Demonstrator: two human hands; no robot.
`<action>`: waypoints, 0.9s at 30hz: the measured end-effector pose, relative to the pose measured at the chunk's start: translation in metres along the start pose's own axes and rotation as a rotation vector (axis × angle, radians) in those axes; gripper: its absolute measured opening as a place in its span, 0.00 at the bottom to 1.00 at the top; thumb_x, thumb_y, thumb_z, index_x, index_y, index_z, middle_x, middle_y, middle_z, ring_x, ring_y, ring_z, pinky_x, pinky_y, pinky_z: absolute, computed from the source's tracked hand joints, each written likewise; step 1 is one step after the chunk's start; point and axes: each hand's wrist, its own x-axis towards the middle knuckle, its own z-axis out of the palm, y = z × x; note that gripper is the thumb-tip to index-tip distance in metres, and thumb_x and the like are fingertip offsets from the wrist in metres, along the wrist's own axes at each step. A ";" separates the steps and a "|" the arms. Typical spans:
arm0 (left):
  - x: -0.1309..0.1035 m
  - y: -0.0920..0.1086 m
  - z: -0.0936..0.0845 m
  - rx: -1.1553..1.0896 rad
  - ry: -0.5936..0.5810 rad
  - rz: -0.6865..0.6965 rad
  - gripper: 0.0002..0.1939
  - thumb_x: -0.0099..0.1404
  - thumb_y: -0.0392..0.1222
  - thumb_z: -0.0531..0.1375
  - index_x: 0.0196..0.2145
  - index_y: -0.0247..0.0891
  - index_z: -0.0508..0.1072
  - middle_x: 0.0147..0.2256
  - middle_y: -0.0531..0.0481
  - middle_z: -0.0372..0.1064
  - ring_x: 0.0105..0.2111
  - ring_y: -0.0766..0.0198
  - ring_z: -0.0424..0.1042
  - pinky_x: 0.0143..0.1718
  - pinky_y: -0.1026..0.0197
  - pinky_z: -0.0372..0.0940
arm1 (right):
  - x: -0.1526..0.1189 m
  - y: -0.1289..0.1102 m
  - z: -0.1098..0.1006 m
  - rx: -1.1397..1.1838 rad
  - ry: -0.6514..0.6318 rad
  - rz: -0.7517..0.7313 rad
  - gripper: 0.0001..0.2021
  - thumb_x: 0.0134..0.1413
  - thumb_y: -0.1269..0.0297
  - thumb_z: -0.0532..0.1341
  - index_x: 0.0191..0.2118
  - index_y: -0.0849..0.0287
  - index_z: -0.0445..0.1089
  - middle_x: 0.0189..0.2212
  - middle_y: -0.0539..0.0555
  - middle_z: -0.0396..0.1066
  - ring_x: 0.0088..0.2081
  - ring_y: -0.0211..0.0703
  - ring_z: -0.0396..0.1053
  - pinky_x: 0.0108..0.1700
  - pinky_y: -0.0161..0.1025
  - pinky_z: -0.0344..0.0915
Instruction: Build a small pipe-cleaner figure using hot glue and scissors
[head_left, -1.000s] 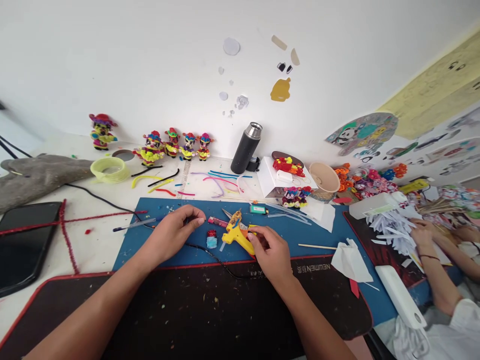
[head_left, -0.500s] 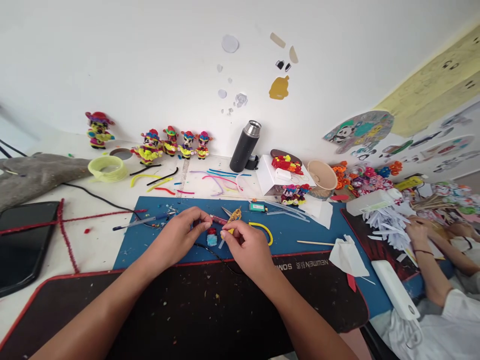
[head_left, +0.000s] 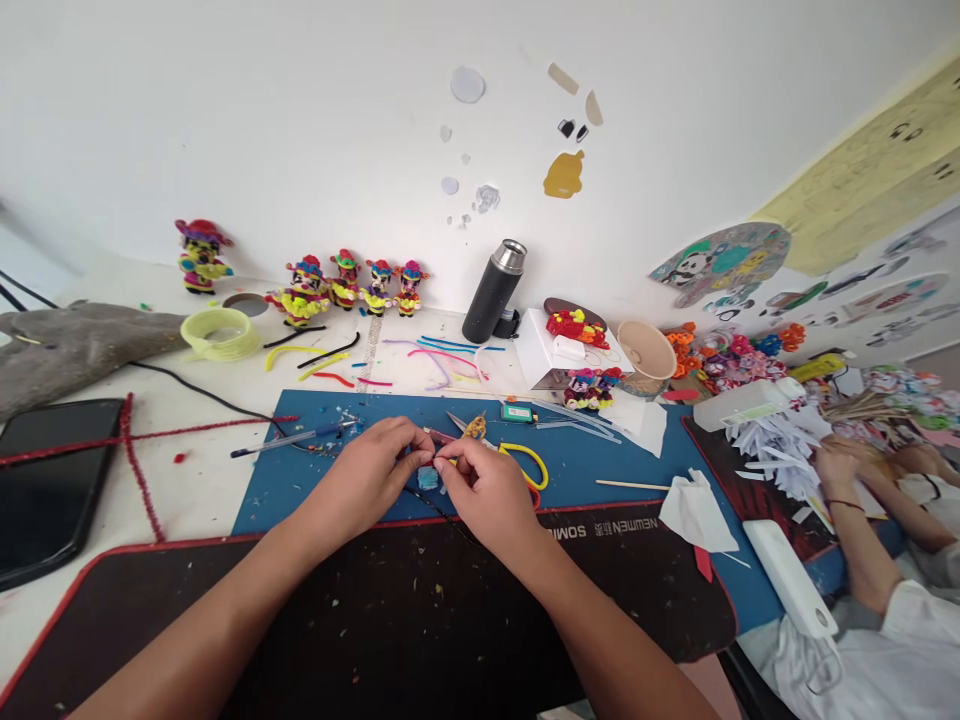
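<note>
Over the blue mat (head_left: 259, 490), my left hand (head_left: 386, 460) and my right hand (head_left: 484, 485) meet with thumbs and forefingers pinched, tip to tip. Whatever sits between the fingertips is too small to make out. Just below them lies a small light-blue fuzzy piece (head_left: 427, 479), partly covered. Behind my right hand, scissors with yellow handles (head_left: 544, 462) rest on the mat, their middle hidden by the hand. A small yellow patterned piece (head_left: 475, 428) lies by the blades.
Several fuzzy-stem figures (head_left: 304, 290) stand along the wall, with loose coloured stems (head_left: 442, 360) before them. A black flask (head_left: 493, 290) stands near a white box (head_left: 531, 350). At left are a phone-like black slab (head_left: 56, 490) and a pen (head_left: 292, 440). A co-worker's hands (head_left: 844, 465) are at right.
My hands have come closer together until the fingertips meet. A yellow bit seen at my right fingertips is now hidden. The view has shifted slightly.
</note>
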 end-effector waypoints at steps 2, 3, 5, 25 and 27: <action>0.000 0.000 0.000 0.004 -0.002 0.002 0.13 0.76 0.48 0.52 0.37 0.43 0.72 0.38 0.48 0.73 0.43 0.52 0.72 0.47 0.53 0.65 | 0.001 -0.001 0.000 -0.011 -0.009 0.001 0.07 0.66 0.62 0.62 0.39 0.54 0.78 0.23 0.47 0.71 0.25 0.41 0.67 0.32 0.36 0.58; 0.000 0.001 0.000 0.005 -0.004 0.001 0.13 0.76 0.48 0.52 0.37 0.43 0.73 0.38 0.48 0.73 0.43 0.52 0.73 0.47 0.53 0.65 | 0.001 -0.001 0.000 -0.014 -0.011 0.002 0.07 0.66 0.62 0.62 0.38 0.54 0.78 0.23 0.47 0.70 0.25 0.41 0.67 0.32 0.36 0.58; 0.000 0.002 0.000 0.002 -0.007 -0.003 0.14 0.76 0.48 0.52 0.36 0.43 0.73 0.38 0.48 0.74 0.43 0.52 0.73 0.47 0.53 0.66 | 0.001 -0.001 0.001 -0.014 -0.009 0.002 0.07 0.66 0.63 0.62 0.38 0.54 0.78 0.22 0.46 0.69 0.25 0.40 0.66 0.31 0.36 0.57; 0.003 0.007 -0.008 -0.070 -0.024 -0.051 0.14 0.71 0.52 0.58 0.36 0.45 0.80 0.39 0.48 0.79 0.42 0.52 0.76 0.47 0.54 0.69 | -0.003 0.004 0.000 0.253 0.013 0.149 0.08 0.63 0.58 0.61 0.35 0.55 0.74 0.18 0.43 0.61 0.21 0.38 0.58 0.26 0.35 0.55; 0.003 0.007 -0.008 -0.073 -0.032 -0.052 0.14 0.71 0.52 0.58 0.36 0.45 0.80 0.39 0.48 0.79 0.42 0.52 0.76 0.47 0.54 0.69 | -0.003 0.005 0.001 0.241 0.013 0.142 0.08 0.63 0.58 0.61 0.35 0.55 0.74 0.18 0.43 0.61 0.21 0.38 0.58 0.26 0.35 0.55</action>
